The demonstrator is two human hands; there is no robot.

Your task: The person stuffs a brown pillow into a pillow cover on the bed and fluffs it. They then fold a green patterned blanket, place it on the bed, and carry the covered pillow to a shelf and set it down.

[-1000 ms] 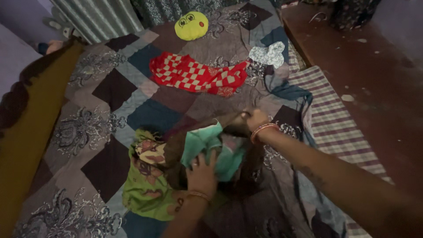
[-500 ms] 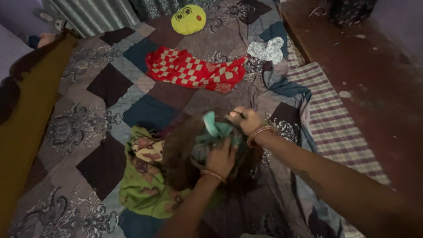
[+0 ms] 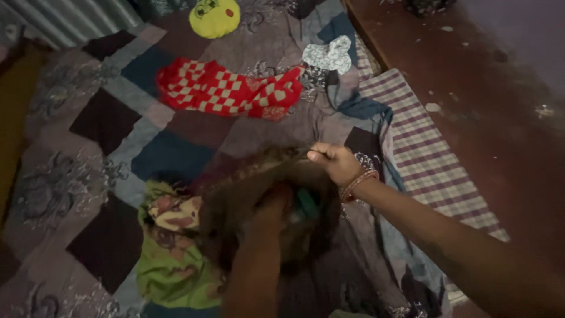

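My right hand (image 3: pixel 334 162) pinches the upper edge of a dark brown cloth bag (image 3: pixel 247 188) and holds its mouth up above the patchwork quilt (image 3: pixel 106 121). My left hand (image 3: pixel 272 206) is pushed down inside that bag, mostly hidden by the brown fabric. A scrap of teal cloth (image 3: pixel 307 203) shows inside the opening, next to the left hand. A green printed garment (image 3: pixel 168 259) lies on the quilt just left of the bag, partly under it.
A red and white checked cloth (image 3: pixel 226 94) lies farther up the quilt, with a yellow round cushion (image 3: pixel 213 16) and a pale floral cloth (image 3: pixel 328 56) beyond. A blue cloth (image 3: pixel 362 109) and a striped mat (image 3: pixel 426 159) run along the right, beside a dark red floor (image 3: pixel 482 88).
The teal cloth has gone from lying on top of the bag to being stuffed almost wholly inside it. My left hand has followed it in. The view has shifted right.
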